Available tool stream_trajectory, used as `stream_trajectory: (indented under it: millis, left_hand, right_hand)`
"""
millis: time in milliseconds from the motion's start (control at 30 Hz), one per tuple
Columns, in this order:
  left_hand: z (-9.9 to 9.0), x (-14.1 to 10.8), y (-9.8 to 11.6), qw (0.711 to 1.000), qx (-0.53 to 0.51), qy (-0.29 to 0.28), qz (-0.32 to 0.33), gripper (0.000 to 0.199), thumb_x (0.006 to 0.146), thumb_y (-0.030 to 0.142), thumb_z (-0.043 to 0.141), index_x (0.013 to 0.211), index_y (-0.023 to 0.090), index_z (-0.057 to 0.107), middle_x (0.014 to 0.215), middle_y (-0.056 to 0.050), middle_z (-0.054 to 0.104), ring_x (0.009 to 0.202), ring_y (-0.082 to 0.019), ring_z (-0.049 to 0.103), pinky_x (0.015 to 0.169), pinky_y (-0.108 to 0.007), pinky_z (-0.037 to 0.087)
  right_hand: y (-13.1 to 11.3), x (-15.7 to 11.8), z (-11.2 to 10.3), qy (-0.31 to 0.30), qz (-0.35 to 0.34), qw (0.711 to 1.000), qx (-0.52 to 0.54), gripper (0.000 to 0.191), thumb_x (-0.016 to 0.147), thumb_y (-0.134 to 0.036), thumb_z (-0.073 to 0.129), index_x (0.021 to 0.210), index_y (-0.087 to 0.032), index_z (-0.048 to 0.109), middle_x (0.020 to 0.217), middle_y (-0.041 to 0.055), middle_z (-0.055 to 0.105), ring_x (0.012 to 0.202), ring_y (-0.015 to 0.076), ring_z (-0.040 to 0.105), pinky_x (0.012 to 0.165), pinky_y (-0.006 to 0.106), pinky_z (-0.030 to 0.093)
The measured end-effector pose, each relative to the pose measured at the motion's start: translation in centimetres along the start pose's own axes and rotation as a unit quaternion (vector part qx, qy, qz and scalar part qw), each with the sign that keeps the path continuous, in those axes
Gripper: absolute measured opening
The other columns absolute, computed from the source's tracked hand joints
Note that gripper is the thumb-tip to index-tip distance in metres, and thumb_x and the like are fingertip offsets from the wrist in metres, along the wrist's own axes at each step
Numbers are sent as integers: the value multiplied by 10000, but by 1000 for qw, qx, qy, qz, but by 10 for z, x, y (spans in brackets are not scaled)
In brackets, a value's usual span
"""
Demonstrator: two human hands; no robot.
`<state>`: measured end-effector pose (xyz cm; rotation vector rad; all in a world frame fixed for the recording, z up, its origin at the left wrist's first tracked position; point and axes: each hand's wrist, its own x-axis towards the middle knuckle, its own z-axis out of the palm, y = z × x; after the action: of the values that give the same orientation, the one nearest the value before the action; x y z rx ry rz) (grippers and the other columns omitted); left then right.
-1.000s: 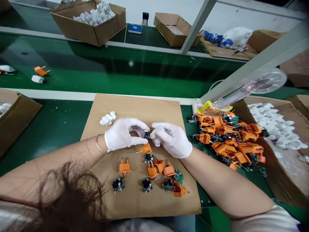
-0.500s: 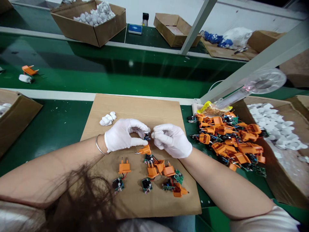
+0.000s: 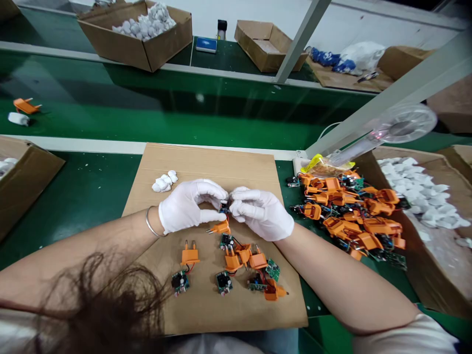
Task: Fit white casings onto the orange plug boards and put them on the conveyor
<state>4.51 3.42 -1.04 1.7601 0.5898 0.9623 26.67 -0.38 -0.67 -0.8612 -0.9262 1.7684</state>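
Observation:
My left hand (image 3: 193, 206), in a white glove, grips a small circuit board (image 3: 223, 206) between thumb and fingers. An orange plug (image 3: 220, 227) hangs just below, joined to that board by a wire. My right hand (image 3: 260, 214), also gloved, has its fingers pinched together at the board's right side; whether anything is between them is hidden. Below the hands, several orange plugs (image 3: 190, 255) with wired circuit boards (image 3: 223, 282) lie on a cardboard sheet (image 3: 206, 314). White crumpled pieces (image 3: 164, 182) sit on the sheet at upper left.
To the right lies a heap of orange plugs and boards (image 3: 346, 206), beside a box (image 3: 424, 265) of white pieces. A clear fan (image 3: 405, 123) stands above the heap. Behind runs a green belt (image 3: 165, 118) carrying a plug (image 3: 26, 105). More boxes (image 3: 129, 49) stand on the shelf.
My right hand's fingers have moved left and now meet the board. The orange plug and white piece on the belt have shifted left. My left hand has hardly moved.

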Motion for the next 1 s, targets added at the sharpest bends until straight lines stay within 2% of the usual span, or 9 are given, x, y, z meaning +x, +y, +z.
stream_trajectory:
  millis: [200,333,433,533,633,700,800,900,1000]
  left_hand:
    - [-3,2,9,999,37,-12,-29,300,772,324,924,975,176,759,962,-68,817,854,-207,784,818,-350,686]
    - [-4,5,9,995,65,-12,70,313,760,324,947,977,187,768,944,-76,811,914,-219,775,856,-365,668]
    - [-2,5,7,991,86,-6,105,330,756,331,957,996,216,762,888,-41,794,876,-195,746,807,-332,652]
    - [1,3,5,987,86,6,135,365,737,333,974,1010,236,753,859,-17,776,846,-181,714,768,-313,630]
    - [3,1,4,986,87,2,144,371,737,315,975,1024,257,748,867,-9,776,875,-187,713,784,-319,623]
    - [4,1,5,988,102,-6,117,328,767,309,949,1016,263,740,888,-12,782,894,-196,726,812,-337,630]
    - [3,1,9,985,154,0,77,309,829,276,852,1104,245,714,1030,-54,796,1001,-228,744,904,-392,642]
    - [3,3,14,972,205,17,114,501,821,259,784,1299,204,647,1262,-129,766,1204,-291,704,1040,-475,604]
    - [4,2,16,949,264,17,171,591,809,370,855,1342,248,631,1314,-131,754,1199,-317,719,1054,-496,572]
  right_hand:
    - [0,1,1,-28,31,999,25,350,643,-312,999,908,-231,785,708,-15,712,586,101,613,516,220,483]
    - [0,4,3,-55,76,994,62,456,616,-284,1015,976,-224,741,687,-30,736,561,88,610,534,200,478]
    - [0,4,4,-94,119,987,61,415,656,-322,994,978,-200,764,691,-22,736,613,98,642,604,211,529]
    - [1,3,4,-118,121,983,65,409,670,-369,984,979,-194,782,663,-24,723,662,120,675,673,234,568]
    - [3,1,3,-108,106,987,54,410,657,-361,995,972,-199,789,663,-29,724,639,112,666,657,229,561]
    - [4,0,3,-91,101,990,44,413,651,-354,1000,970,-201,787,665,-32,724,619,101,654,649,226,554]
    - [5,-2,5,-26,66,997,36,441,637,-366,1006,983,-212,780,677,-39,728,646,104,666,695,243,562]
    - [4,-2,8,31,25,999,13,382,640,-356,995,920,-217,776,710,-28,748,663,118,661,711,274,560]
    - [2,-2,12,2,26,999,-28,254,673,-312,960,784,-203,759,714,-17,737,651,125,628,692,292,544]
